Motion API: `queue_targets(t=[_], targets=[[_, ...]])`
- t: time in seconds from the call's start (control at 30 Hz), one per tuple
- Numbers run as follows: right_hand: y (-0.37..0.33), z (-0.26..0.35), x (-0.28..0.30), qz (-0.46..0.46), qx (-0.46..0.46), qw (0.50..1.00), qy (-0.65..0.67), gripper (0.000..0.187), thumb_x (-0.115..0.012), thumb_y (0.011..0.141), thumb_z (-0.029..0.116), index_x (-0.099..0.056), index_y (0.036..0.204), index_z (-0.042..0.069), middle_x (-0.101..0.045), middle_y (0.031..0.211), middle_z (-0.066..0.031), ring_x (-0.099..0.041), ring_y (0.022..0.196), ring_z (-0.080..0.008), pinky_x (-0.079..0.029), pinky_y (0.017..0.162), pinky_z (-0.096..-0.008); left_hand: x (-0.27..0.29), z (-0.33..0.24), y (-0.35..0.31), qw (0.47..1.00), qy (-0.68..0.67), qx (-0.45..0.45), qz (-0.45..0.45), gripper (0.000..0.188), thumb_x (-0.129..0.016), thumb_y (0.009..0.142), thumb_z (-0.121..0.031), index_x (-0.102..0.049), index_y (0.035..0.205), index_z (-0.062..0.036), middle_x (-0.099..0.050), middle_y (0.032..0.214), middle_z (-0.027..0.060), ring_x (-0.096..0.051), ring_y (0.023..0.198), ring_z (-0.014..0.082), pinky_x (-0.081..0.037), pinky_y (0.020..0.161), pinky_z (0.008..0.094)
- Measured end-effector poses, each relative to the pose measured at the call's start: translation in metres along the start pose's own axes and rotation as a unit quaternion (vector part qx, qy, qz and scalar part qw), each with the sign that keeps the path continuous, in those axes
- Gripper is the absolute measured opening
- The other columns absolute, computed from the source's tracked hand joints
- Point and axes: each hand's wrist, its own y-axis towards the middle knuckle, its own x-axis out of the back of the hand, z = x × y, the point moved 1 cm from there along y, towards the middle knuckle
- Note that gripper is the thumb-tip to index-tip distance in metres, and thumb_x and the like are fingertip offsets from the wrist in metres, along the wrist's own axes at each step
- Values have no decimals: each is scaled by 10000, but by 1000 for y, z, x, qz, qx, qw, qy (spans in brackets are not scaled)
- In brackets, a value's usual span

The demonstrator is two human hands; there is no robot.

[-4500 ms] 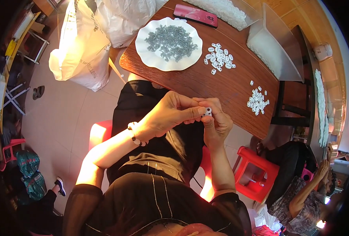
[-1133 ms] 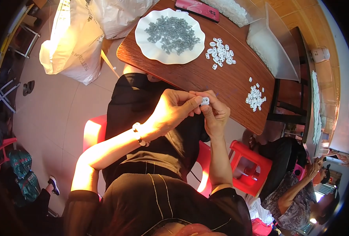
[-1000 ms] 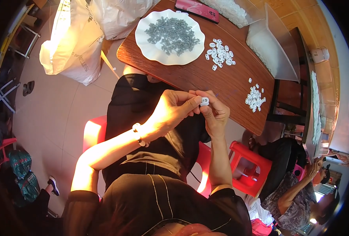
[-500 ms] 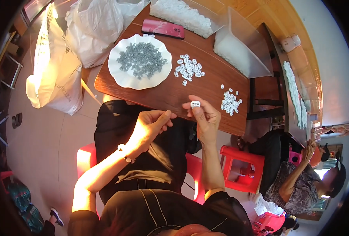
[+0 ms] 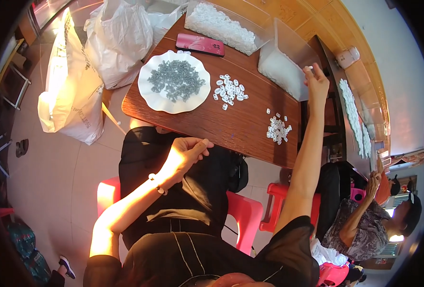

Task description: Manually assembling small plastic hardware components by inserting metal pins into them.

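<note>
My right hand (image 5: 316, 82) is stretched out to the far right, over the edge of a clear bin (image 5: 280, 71) filled with small white pieces. Between its fingertips shows a bit of white, a small white plastic piece (image 5: 310, 68). My left hand (image 5: 187, 156) hovers over my lap by the table's front edge, thumb and fingers pinched; whatever they hold is too small to make out. On the table lie a loose pile of white oval pieces with dark slots (image 5: 229, 90) and a smaller pile of white pieces (image 5: 278, 129). A scalloped white plate (image 5: 147, 98) bears many small grey parts.
A second clear bin of white pieces (image 5: 221, 26) stands at the back, near a pink phone (image 5: 200, 44). White bags (image 5: 73, 95) stand on the floor at left. Red stools (image 5: 244, 217) are around me. Another person (image 5: 360, 229) sits at right by a dark table (image 5: 348, 124).
My right hand has moved from the table's front edge far to the right, up to the clear bin, with the white piece. My left hand has stayed nearly in place.
</note>
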Motion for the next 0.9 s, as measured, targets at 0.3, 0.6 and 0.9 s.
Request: queue_targets(t=[0.3,0.6,0.9], targets=[[-33,15,-50,92,109,990,-13,161,-623,875,155,-702,885,15,-692,729,-75,-615,674,-90,-471,632,-258,10,1,1,1000,5,3,-14,202,-579,918,-152,-697,877,7,-583,680,-8,-481,590,44,-387,549,179],[-138,31,-100,308,164,923,-159,98,-654,808,115,-684,885,63,-664,812,-122,-582,804,-299,-473,726,-386,9,5,3,1000,-3,24,-18,206,-580,923,-166,-690,862,-3,-567,669,-23,-470,584,35,-373,542,175],[-155,30,-105,297,183,914,-206,124,-689,793,140,-692,900,79,-658,870,-96,-570,910,-288,-474,773,-393,11,7,4,1000,-5,16,-19,224,-587,932,-201,-691,870,-13,-567,668,-30,-467,579,30,-369,531,169]])
